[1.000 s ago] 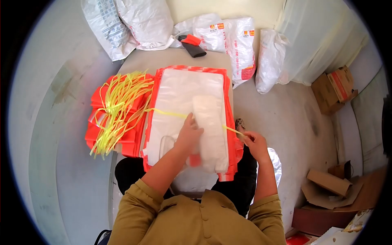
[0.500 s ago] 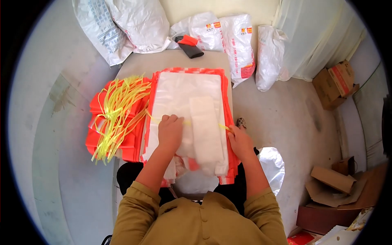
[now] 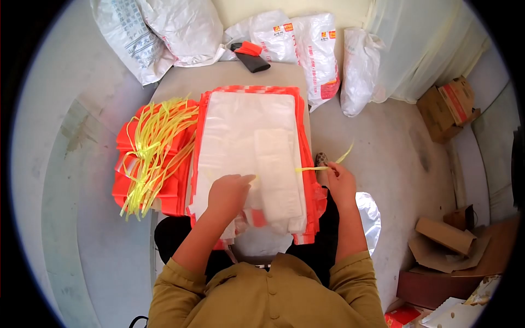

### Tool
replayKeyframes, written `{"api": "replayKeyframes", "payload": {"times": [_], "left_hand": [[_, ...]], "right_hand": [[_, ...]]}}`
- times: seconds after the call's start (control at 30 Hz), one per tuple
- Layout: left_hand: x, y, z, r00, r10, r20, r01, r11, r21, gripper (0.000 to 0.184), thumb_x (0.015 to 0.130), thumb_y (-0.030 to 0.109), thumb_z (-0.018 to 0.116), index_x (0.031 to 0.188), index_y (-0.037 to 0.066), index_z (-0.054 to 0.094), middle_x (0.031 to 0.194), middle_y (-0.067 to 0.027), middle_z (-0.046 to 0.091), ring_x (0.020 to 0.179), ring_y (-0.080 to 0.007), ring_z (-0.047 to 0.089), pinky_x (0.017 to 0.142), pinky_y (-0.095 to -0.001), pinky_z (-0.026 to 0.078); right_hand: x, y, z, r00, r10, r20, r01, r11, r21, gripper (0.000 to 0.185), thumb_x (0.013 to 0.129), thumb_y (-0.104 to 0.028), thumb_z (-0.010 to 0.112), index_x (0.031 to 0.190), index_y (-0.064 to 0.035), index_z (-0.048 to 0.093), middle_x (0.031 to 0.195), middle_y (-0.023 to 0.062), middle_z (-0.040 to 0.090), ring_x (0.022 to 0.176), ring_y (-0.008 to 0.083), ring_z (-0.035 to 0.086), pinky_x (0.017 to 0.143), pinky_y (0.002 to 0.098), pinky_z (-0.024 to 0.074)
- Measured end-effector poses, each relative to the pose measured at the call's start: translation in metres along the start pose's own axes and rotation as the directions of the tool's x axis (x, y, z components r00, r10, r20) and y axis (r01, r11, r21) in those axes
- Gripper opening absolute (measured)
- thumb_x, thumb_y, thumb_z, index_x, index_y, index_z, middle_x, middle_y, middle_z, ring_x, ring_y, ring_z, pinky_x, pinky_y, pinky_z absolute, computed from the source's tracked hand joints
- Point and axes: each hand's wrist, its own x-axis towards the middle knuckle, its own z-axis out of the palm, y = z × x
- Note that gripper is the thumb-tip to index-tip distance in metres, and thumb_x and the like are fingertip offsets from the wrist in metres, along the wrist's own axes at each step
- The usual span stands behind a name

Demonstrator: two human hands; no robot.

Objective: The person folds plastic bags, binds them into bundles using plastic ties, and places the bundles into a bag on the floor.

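A stack of red-edged white plastic bags lies in front of me. On top of it rests a narrow folded strip of white plastic. One yellow ribbon runs out from the strip's right side, and its middle is hidden under the strip. My right hand pinches this ribbon beyond the stack's right edge, its loose end sticking up past the fingers. My left hand is closed at the strip's left side, where a bit of yellow shows at the fingertips. A bundle of yellow ribbons lies left of the stack.
Folded red bags lie under the ribbon bundle. A black and red object sits at the table's far end. White sacks stand behind. Cardboard boxes and torn cardboard are on the right.
My right hand has moved right and pulled more ribbon out past the stack's edge. My left hand has come down and right, to the strip's left side.
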Motion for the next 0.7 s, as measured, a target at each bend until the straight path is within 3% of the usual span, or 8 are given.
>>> {"api": "replayKeyframes", "payload": {"times": [0.13,0.23,0.33,0.47,0.53,0.57,0.6,0.7], "left_hand": [[-0.012,-0.004,-0.013,0.977,-0.105,0.183,0.162,0.93,-0.331,0.031,0.098,0.009,0.061,0.126,0.008,0.074,0.103,-0.0107,0.076,0.096,-0.024,0.072,0.086,-0.0349,0.056],[-0.016,-0.011,-0.005,0.952,-0.153,0.264,0.299,0.64,-0.708,0.031,0.102,0.008,0.059,0.129,0.002,0.071,0.116,-0.0085,0.076,0.102,-0.0174,0.07,0.092,-0.0306,0.053],[-0.014,-0.017,-0.001,0.947,-0.095,0.308,0.315,0.467,-0.826,0.029,0.101,0.006,0.059,0.127,-0.003,0.071,0.119,-0.0058,0.075,0.101,-0.015,0.068,0.093,-0.03,0.053],[-0.003,-0.008,0.006,0.955,-0.084,0.285,0.273,0.627,-0.73,0.024,0.099,0.005,0.063,0.119,0.001,0.075,0.117,-0.0068,0.075,0.1,-0.0153,0.068,0.091,-0.0297,0.053],[0.001,0.0,0.006,0.965,-0.123,0.232,0.242,0.756,-0.608,0.021,0.095,0.004,0.067,0.113,0.004,0.078,0.116,-0.0074,0.075,0.095,-0.0181,0.069,0.089,-0.031,0.054],[0.004,0.003,0.009,0.983,-0.063,0.171,0.149,0.82,-0.553,0.02,0.093,0.004,0.069,0.11,0.006,0.079,0.115,-0.0075,0.075,0.094,-0.02,0.068,0.089,-0.0325,0.054],[0.008,0.004,0.012,0.994,0.001,0.113,0.054,0.872,-0.487,0.02,0.09,0.004,0.072,0.107,0.007,0.08,0.114,-0.0077,0.074,0.093,-0.0219,0.067,0.088,-0.0341,0.054],[0.016,0.01,0.032,0.981,0.174,-0.088,-0.194,0.896,-0.398,0.021,0.084,0.004,0.076,0.103,0.009,0.081,0.113,-0.0071,0.073,0.095,-0.027,0.064,0.088,-0.0386,0.054]], "right_hand": [[-0.008,-0.003,-0.003,0.994,0.056,-0.093,-0.031,0.967,0.254,0.035,0.098,-0.028,0.067,0.127,-0.0097,0.073,0.1,0.0131,0.078,0.09,0.0236,0.075,0.082,0.0362,0.0563],[-0.008,0.004,0.006,0.979,0.033,-0.201,0.042,0.933,0.358,0.032,0.099,-0.021,0.068,0.127,-0.0051,0.073,0.098,0.0105,0.078,0.089,0.0182,0.073,0.08,0.0322,0.0559],[-0.02,-0.038,-0.009,0.978,0.078,-0.191,0.04,0.836,0.548,0.029,0.099,-0.013,0.067,0.126,-0.0017,0.072,0.103,0.0115,0.078,0.091,0.0188,0.073,0.08,0.0319,0.0568],[-0.028,-0.051,-0.01,0.943,-0.204,-0.264,0.289,0.896,0.336,0.029,0.099,-0.006,0.066,0.127,-0.0024,0.071,0.112,0.0144,0.076,0.093,0.0211,0.074,0.08,0.0324,0.0578],[-0.035,-0.065,-0.013,0.931,-0.302,-0.204,0.355,0.88,0.316,0.028,0.101,-0.004,0.063,0.128,-0.0004,0.069,0.116,0.0111,0.073,0.098,0.0174,0.07,0.084,0.0298,0.0556],[-0.039,-0.074,-0.013,0.921,-0.349,-0.171,0.387,0.869,0.308,0.027,0.102,-0.003,0.062,0.128,0.0005,0.069,0.118,0.0094,0.072,0.1,0.0155,0.068,0.086,0.0285,0.0545],[-0.039,-0.078,-0.01,0.879,-0.442,-0.177,0.473,0.855,0.215,0.027,0.101,-0.001,0.06,0.127,0.0001,0.069,0.117,0.013,0.072,0.101,0.02,0.07,0.087,0.0319,0.0555],[-0.041,-0.099,-0.002,0.848,-0.521,-0.098,0.526,0.806,0.269,0.03,0.096,-0.004,0.067,0.125,-0.0038,0.071,0.118,0.0186,0.073,0.11,0.0355,0.07,0.095,0.0419,0.0545]]}}
